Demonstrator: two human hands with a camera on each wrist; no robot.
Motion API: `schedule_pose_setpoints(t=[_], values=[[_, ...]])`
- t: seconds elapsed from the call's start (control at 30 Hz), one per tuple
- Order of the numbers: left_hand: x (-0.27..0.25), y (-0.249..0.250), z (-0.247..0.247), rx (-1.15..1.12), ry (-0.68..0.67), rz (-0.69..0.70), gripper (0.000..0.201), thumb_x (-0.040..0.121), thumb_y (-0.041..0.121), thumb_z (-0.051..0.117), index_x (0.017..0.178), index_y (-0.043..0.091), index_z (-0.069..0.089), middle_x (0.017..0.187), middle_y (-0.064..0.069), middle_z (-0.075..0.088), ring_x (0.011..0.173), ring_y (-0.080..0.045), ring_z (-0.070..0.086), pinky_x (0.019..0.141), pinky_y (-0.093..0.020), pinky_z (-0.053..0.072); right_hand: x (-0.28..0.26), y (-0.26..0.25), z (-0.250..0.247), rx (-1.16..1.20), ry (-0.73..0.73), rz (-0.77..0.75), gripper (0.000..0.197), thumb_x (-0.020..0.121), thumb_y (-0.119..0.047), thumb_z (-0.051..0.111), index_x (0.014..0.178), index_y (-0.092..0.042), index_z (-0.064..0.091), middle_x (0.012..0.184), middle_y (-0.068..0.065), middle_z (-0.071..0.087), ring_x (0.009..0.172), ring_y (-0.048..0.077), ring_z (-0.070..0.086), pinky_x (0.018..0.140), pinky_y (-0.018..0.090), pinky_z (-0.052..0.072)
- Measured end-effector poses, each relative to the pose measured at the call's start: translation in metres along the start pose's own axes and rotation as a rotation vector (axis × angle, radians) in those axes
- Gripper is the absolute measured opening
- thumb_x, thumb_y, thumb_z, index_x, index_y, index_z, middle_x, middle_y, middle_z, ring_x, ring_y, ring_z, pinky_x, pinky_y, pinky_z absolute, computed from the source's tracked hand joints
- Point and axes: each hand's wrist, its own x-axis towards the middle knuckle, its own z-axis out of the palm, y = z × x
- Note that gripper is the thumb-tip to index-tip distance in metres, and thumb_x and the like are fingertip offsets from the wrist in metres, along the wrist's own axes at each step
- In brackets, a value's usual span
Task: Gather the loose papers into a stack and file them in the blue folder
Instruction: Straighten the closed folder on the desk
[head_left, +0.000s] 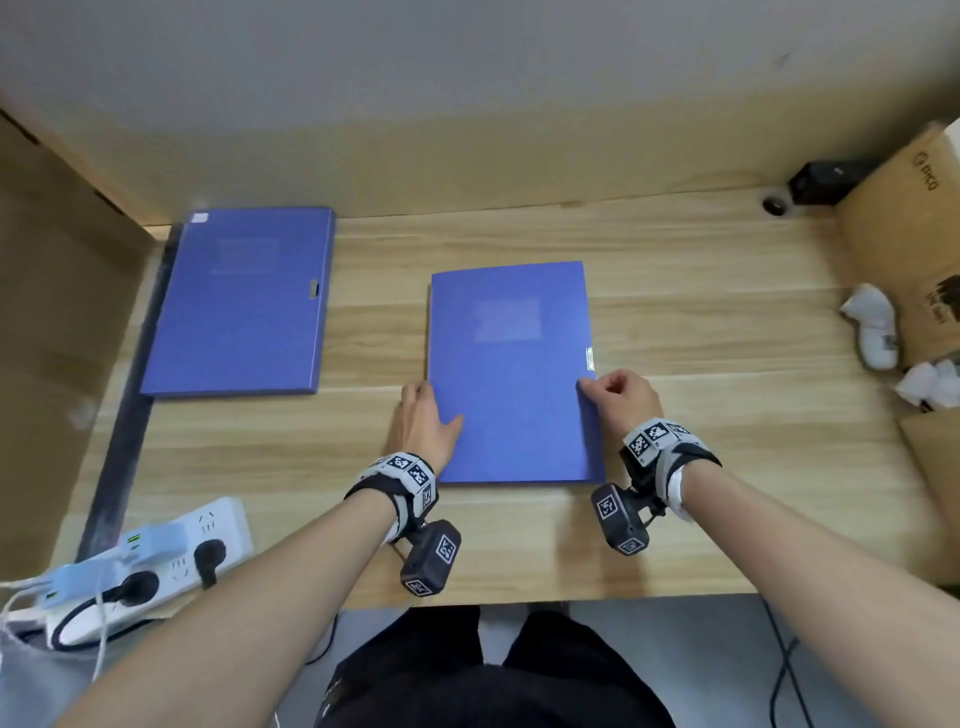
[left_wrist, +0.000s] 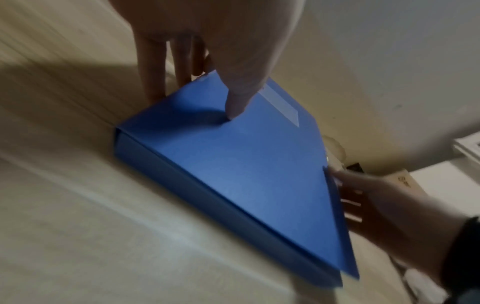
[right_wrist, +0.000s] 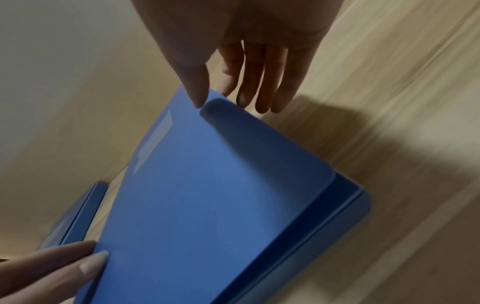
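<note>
A closed blue folder lies flat in the middle of the wooden desk. My left hand is at its left spine edge: the thumb tip presses on the cover and the straight fingers run down beside the spine. My right hand is at the right edge, where thumb and fingers pinch the cover's free edge. There the cover bows up slightly off the folder's body. No loose papers show in any view.
A second closed blue folder lies at the back left. A white power strip with plugs sits at the near left corner. Cardboard boxes and crumpled white paper crowd the right side, and a cardboard panel walls the left.
</note>
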Motion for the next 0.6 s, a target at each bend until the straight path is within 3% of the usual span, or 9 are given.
schedule_pose_setpoints(t=[0.07, 0.2, 0.4, 0.47, 0.6], values=[[0.009, 0.002, 0.002, -0.012, -0.011, -0.050, 0.068, 0.083, 0.044, 0.066, 0.136, 0.009, 0.043, 0.135, -0.011, 0.047, 0.121, -0.034, 0.052, 0.096, -0.044, 0.047, 0.005, 0.004, 0.004, -0.037, 0.018, 0.006, 0.023, 0.082, -0.035, 0.070, 0.077, -0.014, 0.061, 0.073, -0.003, 0.062, 0.068, 0.016, 0.056, 0.059, 0.027, 0.040], [0.020, 0.005, 0.004, -0.003, -0.034, -0.050, 0.080, 0.078, 0.050, 0.069, 0.141, 0.009, 0.040, 0.136, -0.013, 0.047, 0.122, -0.036, 0.051, 0.100, -0.043, 0.044, 0.012, 0.008, 0.007, -0.135, 0.045, 0.081, 0.018, 0.082, -0.031, 0.070, 0.076, -0.017, 0.061, 0.076, -0.002, 0.063, 0.078, 0.025, 0.059, 0.073, 0.029, 0.043], [0.021, 0.009, 0.006, 0.027, -0.002, -0.058, 0.077, 0.077, 0.052, 0.071, 0.134, 0.010, 0.044, 0.131, -0.011, 0.048, 0.117, -0.035, 0.053, 0.094, -0.044, 0.046, 0.014, 0.004, 0.007, -0.164, 0.041, 0.121, 0.018, 0.081, -0.025, 0.070, 0.072, -0.017, 0.056, 0.078, 0.001, 0.062, 0.081, 0.028, 0.059, 0.072, 0.027, 0.040], [0.020, 0.013, 0.006, 0.026, 0.011, -0.087, 0.075, 0.076, 0.049, 0.074, 0.131, 0.008, 0.045, 0.131, -0.011, 0.048, 0.117, -0.035, 0.052, 0.092, -0.044, 0.045, 0.014, 0.005, 0.009, -0.125, 0.071, 0.114, 0.017, 0.079, -0.022, 0.073, 0.080, -0.017, 0.058, 0.082, 0.000, 0.063, 0.085, 0.027, 0.062, 0.074, 0.029, 0.042], [0.025, 0.018, 0.005, -0.031, 0.004, -0.139, 0.077, 0.072, 0.042, 0.080, 0.128, 0.005, 0.043, 0.132, -0.012, 0.047, 0.120, -0.034, 0.049, 0.097, -0.043, 0.043, 0.019, 0.006, 0.010, -0.086, 0.048, 0.105, 0.034, 0.078, -0.022, 0.077, 0.108, -0.017, 0.061, 0.101, -0.001, 0.066, 0.099, 0.024, 0.063, 0.091, 0.033, 0.047]])
